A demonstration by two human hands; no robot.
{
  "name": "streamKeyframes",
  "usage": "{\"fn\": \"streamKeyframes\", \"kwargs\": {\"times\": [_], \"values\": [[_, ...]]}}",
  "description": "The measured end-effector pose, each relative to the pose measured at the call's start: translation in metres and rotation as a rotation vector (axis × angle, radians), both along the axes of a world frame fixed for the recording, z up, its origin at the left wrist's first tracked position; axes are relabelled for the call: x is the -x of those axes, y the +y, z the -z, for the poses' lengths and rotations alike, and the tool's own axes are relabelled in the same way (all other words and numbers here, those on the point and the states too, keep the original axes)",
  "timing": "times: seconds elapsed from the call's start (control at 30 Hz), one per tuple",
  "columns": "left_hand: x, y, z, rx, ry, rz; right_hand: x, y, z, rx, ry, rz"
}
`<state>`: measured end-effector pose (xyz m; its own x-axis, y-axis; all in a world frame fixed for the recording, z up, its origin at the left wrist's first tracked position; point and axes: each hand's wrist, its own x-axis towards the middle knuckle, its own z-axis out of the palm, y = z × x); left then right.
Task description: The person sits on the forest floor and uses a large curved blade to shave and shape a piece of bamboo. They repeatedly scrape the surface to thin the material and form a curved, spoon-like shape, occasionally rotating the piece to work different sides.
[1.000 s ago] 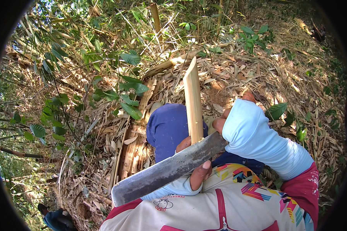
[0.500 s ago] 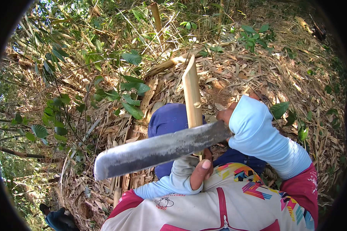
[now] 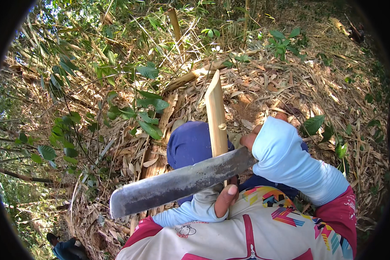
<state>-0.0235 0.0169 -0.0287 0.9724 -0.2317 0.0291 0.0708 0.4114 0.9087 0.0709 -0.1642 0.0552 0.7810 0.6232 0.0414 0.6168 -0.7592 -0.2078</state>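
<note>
A broad machete reaches leftward across my lap, its dark grey blade slanting down to a squared tip. My right hand, in a light blue sleeve, is closed at the blade's right end; the handle itself is hidden. Behind the blade stands a split piece of pale bamboo, nearly upright, with a slanted cut top and a small raised chip partway down. My left hand is closed around its lower end, thumb on top, close to my body and partly covered by the blade. The blade crosses the bamboo; contact is unclear.
My bent knee in navy cloth is just left of the bamboo. Dry leaves cover the ground, with a fallen stem ahead. Leafy green plants grow at left. Another person is at the far lower left.
The machete has dropped a little, its tip lower. My right hand has shifted slightly left, and the bamboo's top sits a little lower. Both hands keep their hold.
</note>
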Motion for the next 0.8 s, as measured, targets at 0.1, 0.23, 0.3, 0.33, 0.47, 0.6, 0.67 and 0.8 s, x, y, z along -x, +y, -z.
{"fn": "streamKeyframes", "kwargs": {"times": [0.1,0.23,0.3,0.33,0.47,0.6,0.67,0.8], "values": [[-0.003,-0.001,-0.006,0.031,-0.023,0.034,-0.009,-0.003,-0.002,-0.008,-0.023,0.067],[-0.006,-0.004,-0.018,0.075,0.025,0.033,-0.019,-0.005,-0.011,0.117,-0.096,-0.003],[-0.006,-0.003,-0.015,0.105,-0.003,0.043,-0.024,-0.002,-0.019,0.172,-0.073,-0.015],[-0.007,-0.001,-0.008,0.119,-0.045,0.061,-0.024,-0.001,-0.023,0.183,-0.065,0.012],[-0.006,0.001,-0.001,0.085,-0.200,0.060,-0.043,0.003,-0.039,0.201,0.167,0.210],[-0.008,-0.001,-0.003,0.097,-0.145,0.031,-0.073,0.018,-0.061,0.446,0.337,0.317],[-0.006,-0.002,-0.004,0.113,-0.099,0.001,-0.095,0.015,-0.054,0.304,0.443,0.403],[-0.006,0.000,-0.004,0.089,-0.330,0.112,-0.111,-0.028,-0.049,-0.223,0.032,0.697]]}}
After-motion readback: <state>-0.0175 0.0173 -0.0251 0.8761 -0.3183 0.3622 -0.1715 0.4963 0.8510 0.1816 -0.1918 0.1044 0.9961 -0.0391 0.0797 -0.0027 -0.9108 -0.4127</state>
